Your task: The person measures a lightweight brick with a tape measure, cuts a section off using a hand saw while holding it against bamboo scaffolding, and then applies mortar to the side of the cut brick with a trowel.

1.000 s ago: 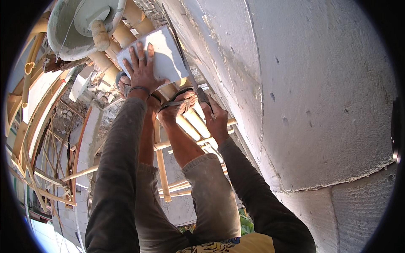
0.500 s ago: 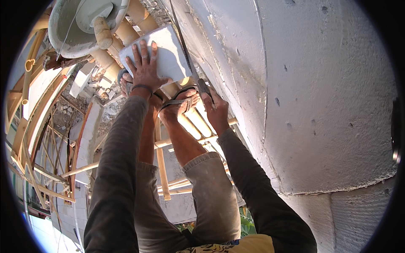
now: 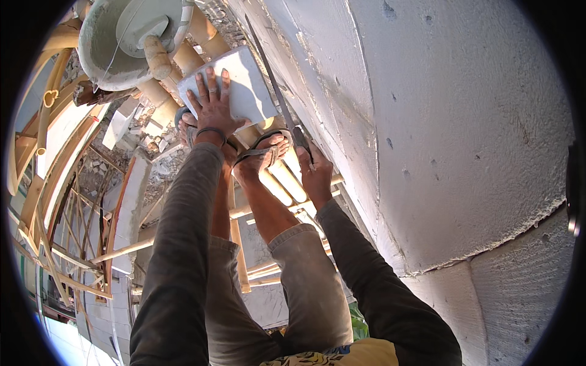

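My left hand (image 3: 215, 116) lies flat with fingers spread on a pale rectangular block (image 3: 249, 85), pressing its top. The block rests across thick bamboo poles just beyond my sandalled feet. In my right hand (image 3: 315, 174) is the handle of a saw (image 3: 276, 86), my fingers wrapped round it. Its long, dark, narrow blade points away from me along the block's right edge, seen almost edge-on. Whether its teeth touch the block, I cannot tell.
A tall grey plastered wall (image 3: 464, 134) fills the right side. At the far left stands a mortar-smeared basin (image 3: 101, 61), with a round-bladed tool with a wooden handle (image 3: 157, 58) in it. Bamboo framing (image 3: 125, 247) and rubble (image 3: 94, 168) lie lower down on the left.
My right hand and the saw have come slightly back toward me. The left hand keeps its place on the block. The whole view has shifted a little.
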A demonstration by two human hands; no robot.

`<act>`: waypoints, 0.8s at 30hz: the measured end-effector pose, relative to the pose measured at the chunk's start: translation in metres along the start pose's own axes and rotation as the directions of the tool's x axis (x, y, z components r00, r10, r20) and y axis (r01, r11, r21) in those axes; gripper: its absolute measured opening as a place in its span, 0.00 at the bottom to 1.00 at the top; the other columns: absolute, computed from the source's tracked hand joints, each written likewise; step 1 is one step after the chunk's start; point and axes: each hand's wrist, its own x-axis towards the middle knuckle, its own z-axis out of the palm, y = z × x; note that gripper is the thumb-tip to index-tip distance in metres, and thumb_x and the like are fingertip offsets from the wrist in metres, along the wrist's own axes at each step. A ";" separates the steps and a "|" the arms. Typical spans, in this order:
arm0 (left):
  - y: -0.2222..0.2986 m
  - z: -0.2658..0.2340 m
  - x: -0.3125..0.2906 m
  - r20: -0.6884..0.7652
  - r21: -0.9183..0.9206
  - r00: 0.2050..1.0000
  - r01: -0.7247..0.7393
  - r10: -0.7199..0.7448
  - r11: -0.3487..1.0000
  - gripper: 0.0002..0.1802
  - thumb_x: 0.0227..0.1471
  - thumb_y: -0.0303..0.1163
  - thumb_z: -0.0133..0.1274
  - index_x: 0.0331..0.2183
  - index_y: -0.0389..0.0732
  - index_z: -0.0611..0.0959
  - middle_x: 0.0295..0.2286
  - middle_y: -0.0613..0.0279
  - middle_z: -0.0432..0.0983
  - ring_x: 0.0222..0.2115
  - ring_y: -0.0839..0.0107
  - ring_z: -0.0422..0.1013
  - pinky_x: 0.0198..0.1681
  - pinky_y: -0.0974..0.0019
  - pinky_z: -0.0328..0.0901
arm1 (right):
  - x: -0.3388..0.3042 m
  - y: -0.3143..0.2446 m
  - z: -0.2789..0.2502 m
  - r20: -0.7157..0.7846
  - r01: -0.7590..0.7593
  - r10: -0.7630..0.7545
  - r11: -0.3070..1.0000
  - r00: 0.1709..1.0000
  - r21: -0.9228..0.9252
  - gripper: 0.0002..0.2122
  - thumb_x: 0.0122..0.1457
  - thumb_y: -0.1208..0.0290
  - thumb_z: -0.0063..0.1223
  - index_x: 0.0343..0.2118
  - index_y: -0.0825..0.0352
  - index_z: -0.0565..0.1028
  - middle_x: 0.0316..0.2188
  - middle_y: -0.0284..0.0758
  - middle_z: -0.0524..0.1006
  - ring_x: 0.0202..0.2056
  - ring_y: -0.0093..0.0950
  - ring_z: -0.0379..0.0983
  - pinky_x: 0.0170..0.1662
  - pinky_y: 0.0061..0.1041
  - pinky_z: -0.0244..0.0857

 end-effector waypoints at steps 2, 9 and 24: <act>0.005 -0.004 0.003 0.003 -0.008 1.000 -0.002 0.002 1.000 0.80 0.25 0.60 0.73 0.71 0.51 0.42 0.70 0.48 0.25 0.70 0.42 0.19 0.67 0.30 0.23 | 0.027 0.004 0.014 -0.012 0.113 -0.116 0.985 0.993 -0.126 0.19 0.66 0.62 0.54 0.51 0.75 0.76 0.32 0.46 0.81 0.32 0.35 0.76 0.41 0.32 0.70; -0.004 -0.003 0.000 -0.028 -0.009 0.998 -0.057 0.057 0.998 0.80 0.25 0.62 0.73 0.71 0.52 0.43 0.70 0.47 0.28 0.70 0.41 0.25 0.66 0.27 0.29 | 0.012 -0.033 -0.013 0.025 0.078 -0.077 0.996 0.997 -0.053 0.17 0.67 0.66 0.51 0.51 0.74 0.77 0.38 0.50 0.82 0.40 0.44 0.81 0.43 0.34 0.73; 0.001 -0.008 -0.003 -0.056 0.045 0.997 -0.055 0.057 0.998 0.78 0.27 0.64 0.71 0.71 0.53 0.44 0.70 0.48 0.31 0.70 0.43 0.29 0.67 0.28 0.32 | 0.049 -0.077 0.023 -0.007 0.216 -0.223 0.953 0.975 -0.214 0.19 0.66 0.63 0.53 0.49 0.76 0.77 0.37 0.54 0.81 0.38 0.50 0.80 0.43 0.39 0.72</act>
